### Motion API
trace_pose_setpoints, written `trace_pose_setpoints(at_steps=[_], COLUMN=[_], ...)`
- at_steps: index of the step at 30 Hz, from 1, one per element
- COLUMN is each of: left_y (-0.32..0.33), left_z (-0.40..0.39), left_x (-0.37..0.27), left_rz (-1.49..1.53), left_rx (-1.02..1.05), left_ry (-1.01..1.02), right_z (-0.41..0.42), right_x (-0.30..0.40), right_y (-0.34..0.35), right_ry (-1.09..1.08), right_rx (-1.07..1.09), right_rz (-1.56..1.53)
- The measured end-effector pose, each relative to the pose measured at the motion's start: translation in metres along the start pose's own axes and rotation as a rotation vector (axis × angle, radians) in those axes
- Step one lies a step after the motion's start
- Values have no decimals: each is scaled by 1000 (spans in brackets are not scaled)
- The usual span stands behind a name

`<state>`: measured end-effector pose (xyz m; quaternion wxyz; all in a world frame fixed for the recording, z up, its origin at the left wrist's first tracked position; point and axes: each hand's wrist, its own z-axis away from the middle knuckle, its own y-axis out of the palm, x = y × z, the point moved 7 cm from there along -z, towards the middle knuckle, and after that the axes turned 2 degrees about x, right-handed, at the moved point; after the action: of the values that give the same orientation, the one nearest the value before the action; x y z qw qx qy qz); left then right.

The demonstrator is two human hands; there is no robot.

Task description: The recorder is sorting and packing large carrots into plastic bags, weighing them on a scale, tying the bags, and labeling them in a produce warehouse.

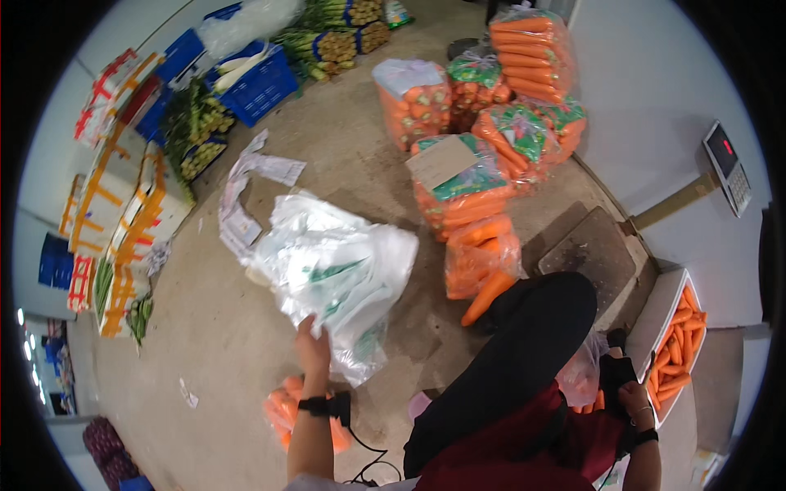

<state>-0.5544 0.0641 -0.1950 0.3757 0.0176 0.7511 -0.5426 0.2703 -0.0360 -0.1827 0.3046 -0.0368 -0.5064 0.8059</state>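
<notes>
My left hand point(312, 351) reaches over the near edge of a stack of clear plastic bags point(344, 270) with green print, lying on the floor. Its fingers are apart at the film, and I see no grip. Below the wrist lies a bag of carrots point(285, 405), partly hidden by my forearm. My right hand point(635, 398) is at my right side, fingers curled against a dark object point(617, 374); whether it holds this is unclear. Close by are a thin plastic bag point(582, 374) and a white foam box point(666, 307) of loose carrots point(678, 347).
Bagged carrots point(463, 184) are piled ahead, one with a cardboard piece point(441, 161) on top. A floor scale point(589, 258) with a display point(727, 166) stands right. Taped foam boxes point(101, 190) and a blue crate point(261, 89) line the left. A cable point(374, 457) trails near my left arm.
</notes>
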Motion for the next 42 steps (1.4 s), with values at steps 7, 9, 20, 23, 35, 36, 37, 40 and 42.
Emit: trace_pose_setpoints(at_steps=[7, 9, 20, 23, 35, 36, 37, 40, 42], left_y=[232, 273, 298, 276, 182, 181, 180, 176, 181], left_z=[-19, -9, 25, 0, -47, -47, -49, -55, -53], left_x=[-240, -257, -262, -269, -289, -302, -310, -336, -357], left_rz=[130, 42, -126, -48, 392, 447, 448, 679, 710], left_rx=[638, 555, 866, 762, 398, 391, 390, 290, 348], left_ry=[672, 785, 674, 742, 444, 436, 445, 337, 400], right_z=[-62, -104, -215, -221, -227, -221, -214, -189, -182], right_x=[131, 192, 423, 419, 386, 372, 366, 353, 339], right_y=[38, 46, 169, 195, 49, 42, 35, 6, -11], right_ry=[-224, -305, -820, -979, -398, -356, -315, -282, -262], right_rx=[116, 65, 333, 323, 619, 578, 545, 523, 483], right_rz=[66, -89, 113, 212, -1336, -1384, -1437, -1620, -1701])
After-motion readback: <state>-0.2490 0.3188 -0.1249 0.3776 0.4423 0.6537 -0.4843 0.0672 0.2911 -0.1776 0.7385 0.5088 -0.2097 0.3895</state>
